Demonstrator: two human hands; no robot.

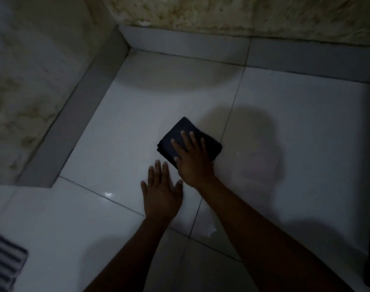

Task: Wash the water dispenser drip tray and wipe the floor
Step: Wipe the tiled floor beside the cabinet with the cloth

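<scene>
- The right hand (193,160) is lying flat on a dark folded cloth (188,140), fingers spread and pressing it down on the white tiled floor (295,127); it is not pinching the cloth, only holding it under the palm.
- The left hand (162,193) is resting open on the bare tile just beside the right one, fingers spread and holding nothing; it seems to be giving support.
- The cloth is lying near a grout line (228,121) that is running away from the person, and its long side is turning diagonally toward the corner of the grey skirting (125,43).
- The corner is lying ahead and to the left of the cloth, so I am judging that the right hand, already on the cloth, is the one to push it there.
- The drip tray is not showing in this view.
</scene>
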